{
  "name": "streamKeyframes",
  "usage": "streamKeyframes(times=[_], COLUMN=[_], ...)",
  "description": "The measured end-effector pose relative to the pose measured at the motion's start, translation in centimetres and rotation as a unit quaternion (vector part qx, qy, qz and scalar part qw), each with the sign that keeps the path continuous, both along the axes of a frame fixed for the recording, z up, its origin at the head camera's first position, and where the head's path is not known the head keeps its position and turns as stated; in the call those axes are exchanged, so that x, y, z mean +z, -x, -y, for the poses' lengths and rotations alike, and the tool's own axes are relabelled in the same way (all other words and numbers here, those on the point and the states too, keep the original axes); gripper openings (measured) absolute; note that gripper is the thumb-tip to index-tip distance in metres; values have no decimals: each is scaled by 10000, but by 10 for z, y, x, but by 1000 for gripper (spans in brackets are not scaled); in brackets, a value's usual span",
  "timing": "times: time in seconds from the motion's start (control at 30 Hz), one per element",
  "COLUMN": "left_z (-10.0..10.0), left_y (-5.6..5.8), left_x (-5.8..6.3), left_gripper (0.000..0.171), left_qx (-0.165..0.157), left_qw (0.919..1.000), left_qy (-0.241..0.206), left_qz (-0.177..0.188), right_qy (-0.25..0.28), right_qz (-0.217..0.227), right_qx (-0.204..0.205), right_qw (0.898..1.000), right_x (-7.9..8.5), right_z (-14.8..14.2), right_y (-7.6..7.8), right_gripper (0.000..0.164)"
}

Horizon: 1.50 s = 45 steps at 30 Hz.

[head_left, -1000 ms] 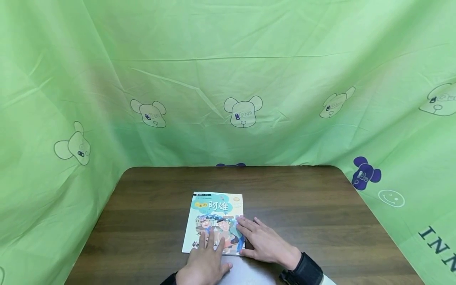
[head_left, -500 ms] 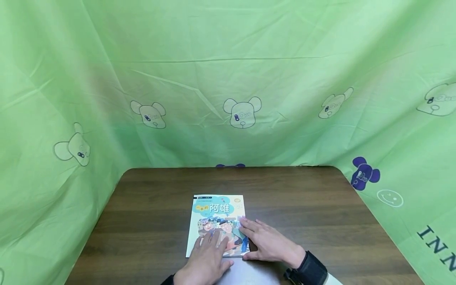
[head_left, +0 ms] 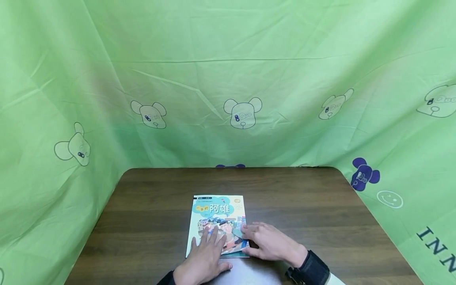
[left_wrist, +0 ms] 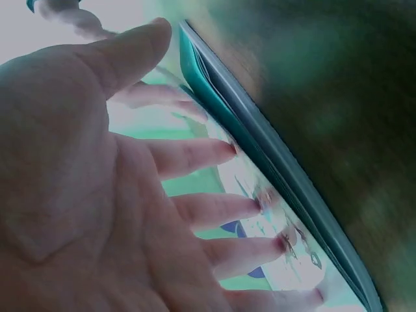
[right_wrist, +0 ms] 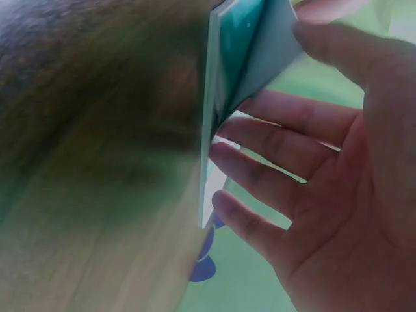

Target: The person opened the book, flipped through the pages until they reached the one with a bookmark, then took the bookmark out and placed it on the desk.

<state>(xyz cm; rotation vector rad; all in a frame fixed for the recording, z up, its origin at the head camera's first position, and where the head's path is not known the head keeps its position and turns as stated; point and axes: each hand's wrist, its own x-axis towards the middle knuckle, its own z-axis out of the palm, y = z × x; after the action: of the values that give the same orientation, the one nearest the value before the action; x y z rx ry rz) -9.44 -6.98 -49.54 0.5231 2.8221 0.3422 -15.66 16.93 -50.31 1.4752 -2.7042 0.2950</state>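
A picture book with a white and light-blue illustrated cover lies on the wooden table in the head view. My left hand rests on the lower left of its cover, fingers spread and fairly straight. In the left wrist view, the left fingertips touch the cover beside the book's teal-edged pages. At the book's lower right corner, my right hand holds the cover's edge with thumb and bent fingers. The right wrist view shows the cover corner raised by the right thumb, with a teal page beneath.
Brown wood-grain table surrounds the book. A pale grey surface lies at the near edge between the hands. Green cloth with cartoon bear heads hangs behind and at both sides. Black bands circle the wrists.
The book has shifted slightly right and nearer. The right fingers have bent and the cover's lower right corner has come up, showing teal beneath. The left hand stays on the cover.
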Motion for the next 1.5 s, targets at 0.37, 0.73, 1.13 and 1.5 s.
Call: streamKeyframes(times=[0.37,0.73,1.13,1.5], left_z=[-1,1,14,20], left_y=[4,7,10,10], left_x=[-1,-2,-2,4], left_gripper=[59,41,44,48], left_qx=[119,325,209,746], left_qw=[9985,9970,9859,9775], left_qy=[-236,-478,-1363,-1942], left_qz=[-471,-511,-943,-348], right_qy=[698,1157,1079,-26], right_qz=[-520,-1063,-677,-92], right_qx=[-408,-622,-1844,-270], right_qw=[9954,9856,9746,9996], right_x=[8,13,9,-6], right_z=[13,20,8,20], right_y=[6,9,3,-2], right_gripper=[31,29,30,64])
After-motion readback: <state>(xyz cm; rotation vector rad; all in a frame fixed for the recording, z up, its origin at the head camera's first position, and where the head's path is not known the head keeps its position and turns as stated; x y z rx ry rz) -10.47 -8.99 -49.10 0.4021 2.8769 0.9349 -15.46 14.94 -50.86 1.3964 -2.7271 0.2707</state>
